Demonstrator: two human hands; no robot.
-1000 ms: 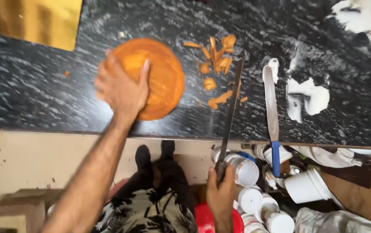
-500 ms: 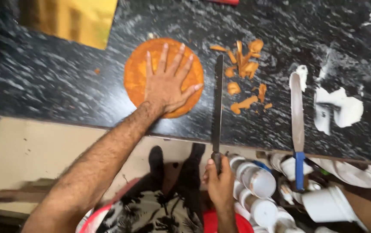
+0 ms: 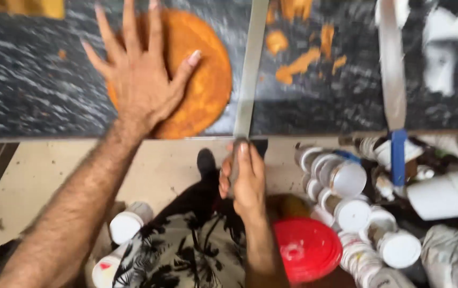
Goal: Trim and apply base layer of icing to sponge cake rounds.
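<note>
One round orange cake [image 3: 197, 80] lies flat on the dark speckled counter [image 3: 26, 90], close to its near edge. Two long blades are in view: one knife [image 3: 250, 69], its blade laid across the counter just right of the cake, and one spatula [image 3: 391, 69] with a blue handle, resting further right and overhanging the edge. About six orange cake scraps [image 3: 298, 64] lie scattered on the counter between the two blades. White smears [image 3: 447, 48] mark the counter at far right. Below the counter edge stands a cluster of white lidded tubs [image 3: 346, 178], roughly ten, packed close together; contents hidden by the lids. One red lid [image 3: 306, 248] lies beside them, one white bucket [image 3: 444, 194] sits tilted at right, and two more white tubs [image 3: 127, 224] stand on the floor at left. Left hand [image 3: 141, 80]: fingers spread wide and flat, palm pressed on the left part of the cake top, holding nothing. Right hand [image 3: 245, 178]: fingers closed around the knife handle just off the counter edge, blade pointing away from the person. The two hands are well apart
</note>
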